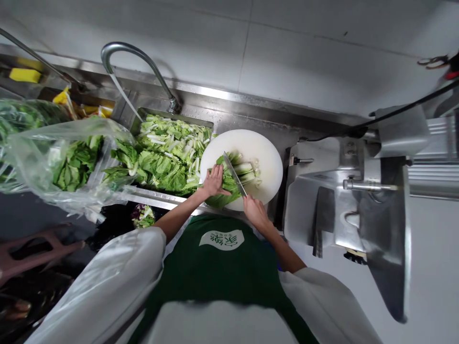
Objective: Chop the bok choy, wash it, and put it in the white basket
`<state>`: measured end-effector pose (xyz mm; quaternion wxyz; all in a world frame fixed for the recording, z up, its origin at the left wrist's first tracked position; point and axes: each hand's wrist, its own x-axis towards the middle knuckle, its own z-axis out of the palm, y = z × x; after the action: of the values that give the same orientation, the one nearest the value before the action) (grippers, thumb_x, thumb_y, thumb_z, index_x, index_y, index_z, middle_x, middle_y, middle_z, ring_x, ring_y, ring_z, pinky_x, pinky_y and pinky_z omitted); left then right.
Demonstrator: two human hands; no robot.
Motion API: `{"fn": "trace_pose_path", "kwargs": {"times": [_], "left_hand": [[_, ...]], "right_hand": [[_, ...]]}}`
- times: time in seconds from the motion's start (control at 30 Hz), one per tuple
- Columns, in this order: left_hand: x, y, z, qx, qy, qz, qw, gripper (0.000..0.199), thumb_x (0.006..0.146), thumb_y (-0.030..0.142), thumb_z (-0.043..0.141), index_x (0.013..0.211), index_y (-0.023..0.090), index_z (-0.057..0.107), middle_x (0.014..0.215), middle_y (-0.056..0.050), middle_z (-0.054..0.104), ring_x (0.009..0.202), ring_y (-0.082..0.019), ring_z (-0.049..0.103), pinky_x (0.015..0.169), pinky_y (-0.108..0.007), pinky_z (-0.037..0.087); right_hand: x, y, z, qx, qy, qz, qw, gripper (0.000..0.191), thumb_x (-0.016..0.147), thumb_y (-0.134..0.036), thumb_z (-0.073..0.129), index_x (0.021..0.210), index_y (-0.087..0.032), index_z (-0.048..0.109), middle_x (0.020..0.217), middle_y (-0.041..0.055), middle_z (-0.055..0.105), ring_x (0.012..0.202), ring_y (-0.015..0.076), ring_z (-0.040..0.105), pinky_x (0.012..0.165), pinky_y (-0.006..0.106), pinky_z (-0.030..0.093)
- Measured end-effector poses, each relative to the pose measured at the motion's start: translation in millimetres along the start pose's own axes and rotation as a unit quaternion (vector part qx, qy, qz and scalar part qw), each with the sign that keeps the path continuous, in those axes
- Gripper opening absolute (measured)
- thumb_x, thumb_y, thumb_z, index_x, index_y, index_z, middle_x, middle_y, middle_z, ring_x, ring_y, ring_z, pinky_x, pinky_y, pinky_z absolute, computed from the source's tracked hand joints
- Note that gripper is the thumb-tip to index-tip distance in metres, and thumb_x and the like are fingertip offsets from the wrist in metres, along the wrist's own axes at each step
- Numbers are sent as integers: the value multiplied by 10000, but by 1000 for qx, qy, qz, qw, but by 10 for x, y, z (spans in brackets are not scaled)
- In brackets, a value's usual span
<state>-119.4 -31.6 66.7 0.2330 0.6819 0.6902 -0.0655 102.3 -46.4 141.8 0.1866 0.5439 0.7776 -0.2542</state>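
Note:
My left hand lies on a bunch of leafy greens, fingers stretched out and thumb spread to the right. In my right hand is the handle of a kitchen knife, a cleaver-like blade pointing away from me across the greens. Pale stems and small cut root ends lie to the right of the blade. Under all this is a round white cutting board at the sink edge. Whether the blade touches the board cannot be seen.
Left of the board, a sink basin holds chopped greens under a running faucet. Farther left is a clear plastic bag of greens. A metal slicing machine stands close on the right. A pink stool is at lower left.

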Motion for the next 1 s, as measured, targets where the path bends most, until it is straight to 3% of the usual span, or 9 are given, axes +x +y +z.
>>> {"fn": "trace_pose_path", "kwargs": {"times": [0.17, 0.37, 0.47, 0.57, 0.73, 0.87, 1.0], "left_hand": [[-3, 56, 245, 22, 65, -7, 998, 1177, 817, 605, 651, 1644, -41, 118, 1680, -286, 209, 1591, -408, 125, 1255, -589, 195], [-42, 81, 220, -7, 106, -17, 994, 1026, 849, 482, 699, 1645, 63, 205, 1619, -255, 357, 1505, -398, 316, 1216, -566, 268], [-26, 86, 152, -40, 104, -38, 993, 938, 836, 397, 757, 1609, 126, 301, 1530, -234, 473, 1389, -377, 456, 1156, -517, 358], [21, 77, 124, -70, 88, -44, 993, 859, 823, 326, 788, 1550, 101, 389, 1428, -226, 562, 1312, -363, 530, 1107, -466, 421], [-3, 77, 208, -158, 63, -45, 984, 632, 802, 189, 775, 1389, 108, 554, 1299, -192, 668, 1167, -329, 656, 1033, -407, 507], [-135, -26, 224, -320, 106, -28, 941, 510, 763, 125, 746, 1257, 134, 617, 1145, -140, 741, 1034, -284, 716, 960, -401, 570], [-88, -364, -96, -479, 183, -73, 856, 430, 765, 207, 762, 1167, 120, 636, 1098, -132, 755, 952, -240, 738, 912, -389, 610]], "right_hand": [[327, -128, 55, 2, -7, -5, 1000, 382, 1124, -289, 305, 1201, -95, 624, 1047, 187, 736, 967, 233, 730, 858, 283, 501], [638, -213, 109, 40, 3, 6, 999, 389, 1120, -299, 298, 1286, -96, 585, 1067, 198, 736, 973, 258, 729, 857, 315, 504], [684, -107, 48, 50, 14, -10, 999, 374, 1111, -324, 341, 1236, -99, 612, 1057, 193, 738, 970, 265, 722, 858, 318, 499], [695, -28, 7, 50, 22, -20, 998, 362, 1106, -330, 357, 1199, -107, 626, 1056, 189, 738, 967, 267, 713, 856, 318, 493], [657, -87, 78, 61, 33, -27, 997, 350, 1104, -310, 345, 1205, -115, 617, 1031, 184, 738, 928, 262, 711, 807, 309, 483], [650, -150, 116, 75, 44, -22, 996, 362, 1102, -299, 323, 1232, -122, 610, 1022, 191, 732, 909, 262, 712, 781, 306, 474], [563, -42, 6, 109, 44, -32, 993, 329, 1086, -318, 385, 1169, -140, 650, 996, 174, 736, 881, 268, 708, 765, 304, 461]]}}
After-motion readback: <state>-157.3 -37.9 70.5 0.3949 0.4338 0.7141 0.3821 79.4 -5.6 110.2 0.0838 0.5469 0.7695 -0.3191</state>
